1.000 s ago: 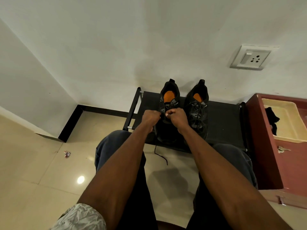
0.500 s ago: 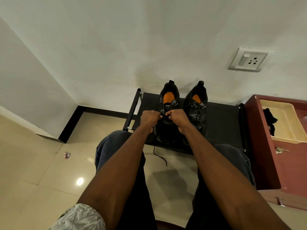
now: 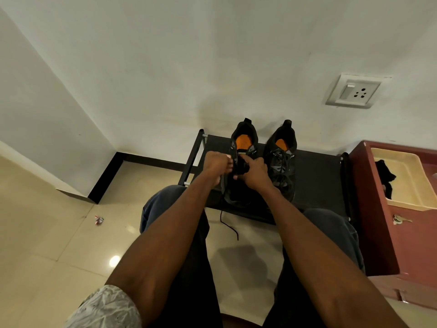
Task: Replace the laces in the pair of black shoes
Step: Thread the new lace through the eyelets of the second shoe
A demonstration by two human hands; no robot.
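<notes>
Head view: person seated, both arms reaching forward to a low black shoe rack (image 3: 316, 176) set against the wall.
Shoes: pair of black shoes with orange insoles stood side by side on the rack, heels to the wall, toes toward the person; likely placed so for easy reach of the eyelets.
Left shoe (image 3: 243, 147): under both hands, tongue area open; the one being worked, in my judgement.
Right shoe (image 3: 281, 159): just beside it, lace crossings visible on top, untouched.
Left hand (image 3: 216, 163): fingers curled, apparently pinching the lace at the shoe's left edge; exact pinch too small to confirm.
Right hand (image 3: 254, 170): fingers curled against the tongue, index extended toward the eyelets; appeared to hold the shoe's upper, probably to steady it.
Lace (image 3: 228, 221): black, loose end hung off the rack front down to the tiled floor (image 3: 59, 245), between the knees.
Stage: judged mid-way on the first shoe.
Risk: trailing end could snag.
Other: red cabinet (image 3: 413, 245) to the right, with a cream tray (image 3: 411, 176).
</notes>
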